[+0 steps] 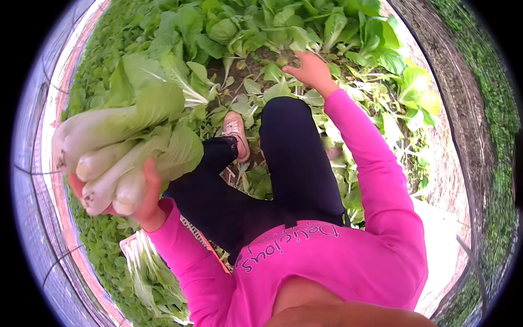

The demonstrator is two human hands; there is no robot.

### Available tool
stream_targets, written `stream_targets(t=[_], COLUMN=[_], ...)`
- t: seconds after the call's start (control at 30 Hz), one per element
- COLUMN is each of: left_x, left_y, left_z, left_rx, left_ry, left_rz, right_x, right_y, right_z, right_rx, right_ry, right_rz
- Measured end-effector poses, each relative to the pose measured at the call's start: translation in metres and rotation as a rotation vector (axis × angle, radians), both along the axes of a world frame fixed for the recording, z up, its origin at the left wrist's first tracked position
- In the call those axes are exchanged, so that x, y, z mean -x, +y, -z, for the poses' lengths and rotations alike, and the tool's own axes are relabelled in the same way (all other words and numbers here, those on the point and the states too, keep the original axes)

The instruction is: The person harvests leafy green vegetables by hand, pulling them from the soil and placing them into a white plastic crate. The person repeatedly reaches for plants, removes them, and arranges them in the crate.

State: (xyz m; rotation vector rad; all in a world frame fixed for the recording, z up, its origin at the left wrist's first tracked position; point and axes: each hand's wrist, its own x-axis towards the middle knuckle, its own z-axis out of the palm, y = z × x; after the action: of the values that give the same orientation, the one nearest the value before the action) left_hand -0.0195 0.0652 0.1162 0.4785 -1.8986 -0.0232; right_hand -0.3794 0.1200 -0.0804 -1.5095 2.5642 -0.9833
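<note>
My left hand (144,199) is raised at the left, its fingers wrapped round the pale stem ends of a bunch of bok choy (128,147). Several cut heads lie together in it, white bases toward me and green leaves pointing away. My right hand (311,71) reaches out to the far side, low over the soil beside the standing bok choy plants (332,30). Its thumb and forefinger are spread apart with nothing visible between them; the other fingers are partly hidden.
Loose leaves (253,103) litter the ground round my pink shoe (235,131). A pile of cut bok choy (150,272) lies at the lower left, near an orange edge (215,253) beside my left arm. Dense green plants (103,92) fill the left; a pale path (444,163) runs along the right.
</note>
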Motion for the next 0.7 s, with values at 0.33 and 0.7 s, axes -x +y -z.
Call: stream_targets(t=[0.33, 0.7], left_x=[0.022, -0.006], left_y=[0.001, -0.007], left_z=[-0.021, 0.041], left_rx=[0.326, -0.668], left_ry=[-0.296, 0.75], left_rz=[0.222, 0.482], right_x=[-0.165, -0.241], right_y=[-0.021, -0.038], right_z=[-0.126, -0.172], right_rx=[0.603, 0.465], right_ry=[-0.689, -0.66], right_rz=[-0.691, -1.039])
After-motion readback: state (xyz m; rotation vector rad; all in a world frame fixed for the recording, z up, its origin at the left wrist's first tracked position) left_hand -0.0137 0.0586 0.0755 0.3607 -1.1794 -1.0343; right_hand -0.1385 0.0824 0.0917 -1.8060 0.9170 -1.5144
